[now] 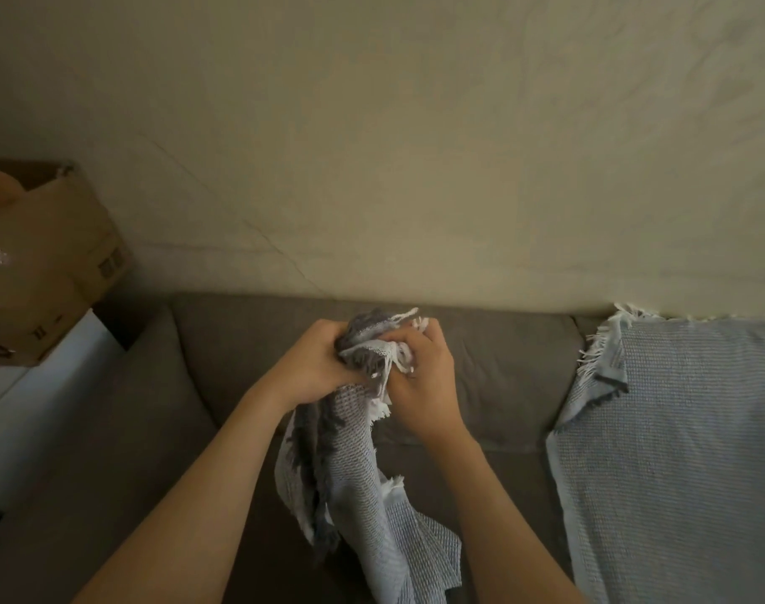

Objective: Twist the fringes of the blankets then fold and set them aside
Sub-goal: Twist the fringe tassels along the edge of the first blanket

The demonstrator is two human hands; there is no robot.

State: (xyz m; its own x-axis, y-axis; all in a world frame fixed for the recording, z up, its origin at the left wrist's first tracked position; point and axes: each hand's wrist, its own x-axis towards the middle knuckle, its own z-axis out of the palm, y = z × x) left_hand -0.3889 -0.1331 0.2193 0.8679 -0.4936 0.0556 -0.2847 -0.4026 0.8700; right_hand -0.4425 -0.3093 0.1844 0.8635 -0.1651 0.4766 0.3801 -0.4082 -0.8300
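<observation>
A grey-and-white waffle-weave blanket (354, 464) hangs bunched from both my hands in front of the sofa. My left hand (311, 364) grips the gathered top edge of it. My right hand (420, 377) is curled round its white fringe right beside the left hand. The fringe ends poke out above and between my fingers. A second, light blue blanket (677, 451) with a white fringe along its top edge lies spread over the right part of the sofa, apart from my hands.
A grey-brown sofa (494, 368) runs along the beige wall. On the left, a cardboard box (53, 263) stands on a white surface (31, 385) past the sofa's armrest.
</observation>
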